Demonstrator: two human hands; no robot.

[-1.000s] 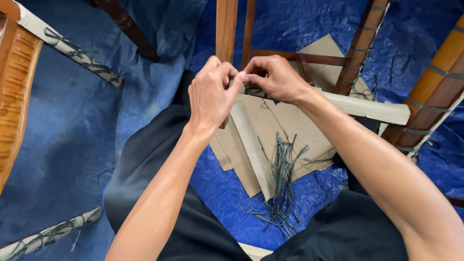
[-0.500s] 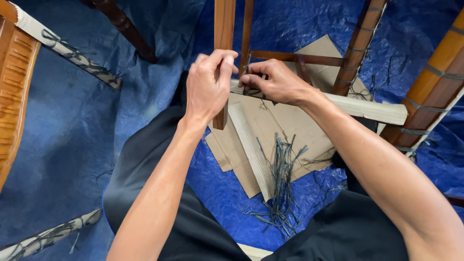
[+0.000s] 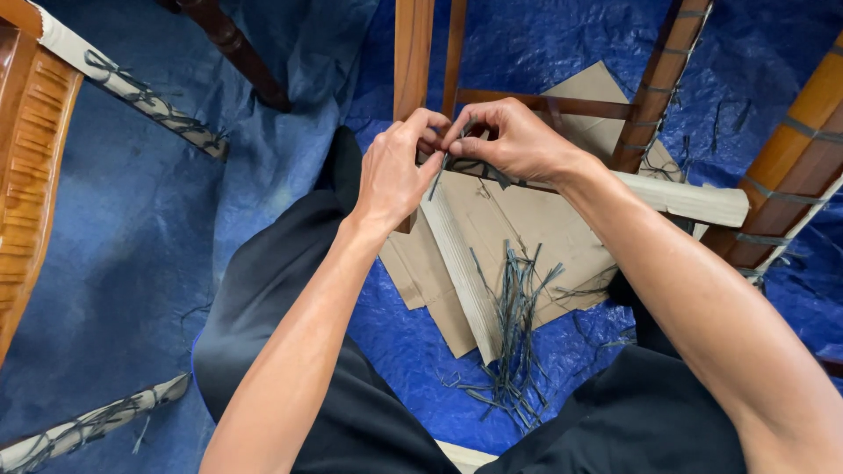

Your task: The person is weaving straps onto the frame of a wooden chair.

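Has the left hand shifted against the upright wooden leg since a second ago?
Yes, slightly. The left hand has slid leftward and a little down along the upright wooden leg, its fingertips now meeting the right hand at the dark strap.

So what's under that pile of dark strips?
The dark strips lie on flattened cardboard, which sits on a blue tarp. The strips' lower ends spill onto the tarp itself. What lies beneath the cardboard is covered.
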